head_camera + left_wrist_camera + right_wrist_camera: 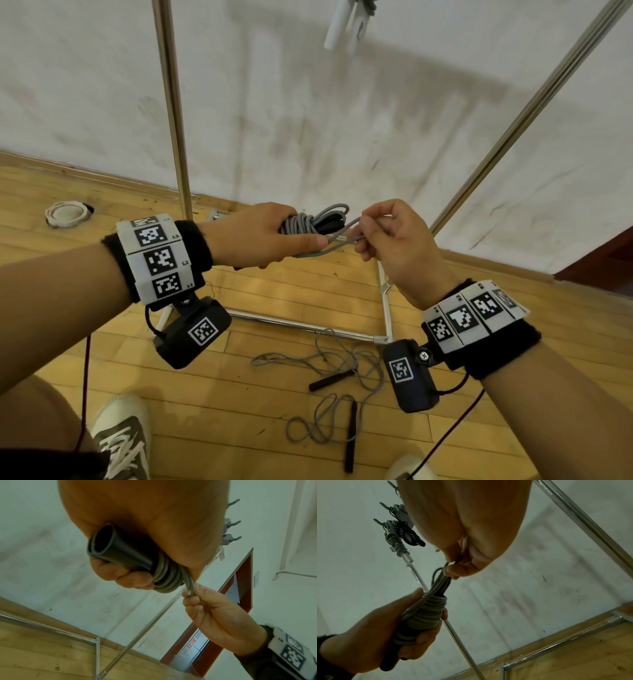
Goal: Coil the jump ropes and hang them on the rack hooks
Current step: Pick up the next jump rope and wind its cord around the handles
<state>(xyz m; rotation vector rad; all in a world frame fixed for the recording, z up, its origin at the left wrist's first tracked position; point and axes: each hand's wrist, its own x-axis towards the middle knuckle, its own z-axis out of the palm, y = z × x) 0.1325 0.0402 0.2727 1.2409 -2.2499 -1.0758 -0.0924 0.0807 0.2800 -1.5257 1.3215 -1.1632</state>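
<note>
Grey rope bundle in left hand, loose loop pinched by right, in front of the rack.

Head view: left hand has its fingers wrapped round the coiled rope and its black handles, thumb on top. Right hand, at 3 o'clock of the coil, pinches a loose loop between thumb and forefinger, other fingers curled. Second rope lies uncoiled on the floor at 6 o'clock; rack post at 11 o'clock.
Left wrist view: handle end sticks out of the fist, coils beside it; hooks at 2 o'clock.
Right wrist view: the loop runs from the pinch down to the coil; hung ropes at 10 o'clock.
</note>
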